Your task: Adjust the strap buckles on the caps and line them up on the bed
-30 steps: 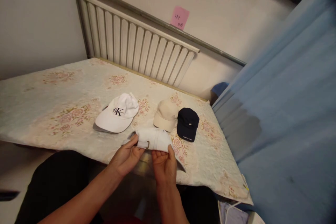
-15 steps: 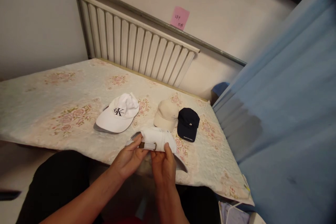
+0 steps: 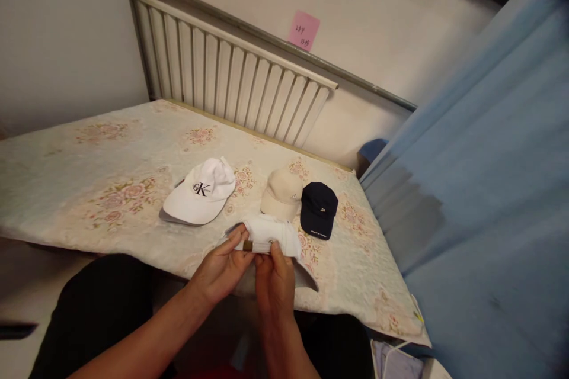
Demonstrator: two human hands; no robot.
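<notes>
Both my hands hold a white cap (image 3: 271,228) near the table's front edge, its back strap facing me. My left hand (image 3: 222,263) pinches the strap's left end, beside a brown tab. My right hand (image 3: 275,269) grips the right part of the strap, its thumb over the buckle, which is mostly covered. The cap's brim shows low on the right. Just beyond lie a beige cap (image 3: 281,192) and a dark navy cap (image 3: 319,210), side by side. Farther left rests another white cap (image 3: 202,192) with black "CK" lettering, brim toward me.
The caps lie on a flower-patterned cover (image 3: 120,154). Behind it stands a white radiator (image 3: 226,65) against the wall, with a pink note (image 3: 304,29) above. A blue curtain (image 3: 480,189) hangs on the right, with a blue object (image 3: 373,149) partly behind it.
My right thumb has shifted left onto the buckle, which was in plain sight before. The brown tab sits slightly farther right. The other caps have stayed put.
</notes>
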